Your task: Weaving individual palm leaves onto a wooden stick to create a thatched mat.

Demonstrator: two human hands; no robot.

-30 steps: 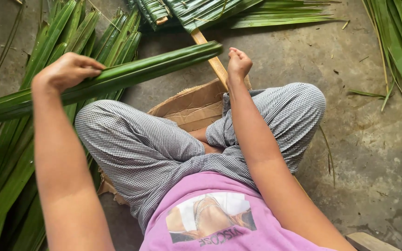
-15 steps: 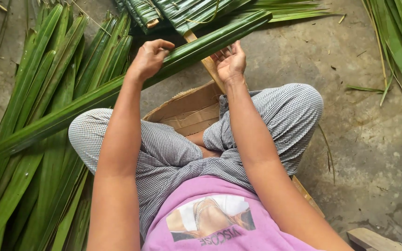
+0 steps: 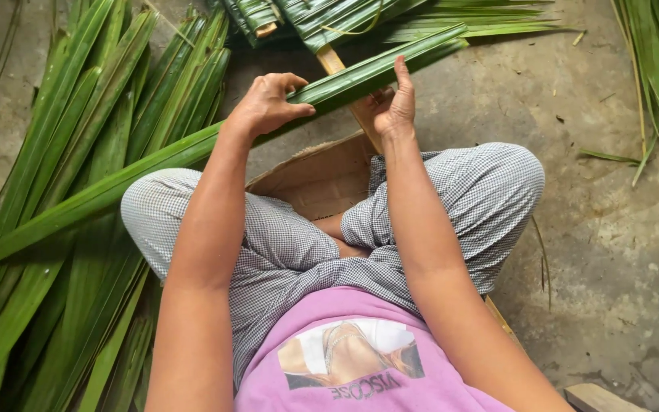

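The long leaf's (image 3: 154, 164) left end seems cut off at the frame edge.

A rough grey concrete floor (image 3: 612, 229), stained and scattered with dry debris, is seen under soft daylight. A flattened brown cardboard sheet (image 3: 314, 179) is laid on it.

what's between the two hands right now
In the head view, a short stretch of the long green palm leaf spans from left hand to right hand; a wooden stick lies underneath.
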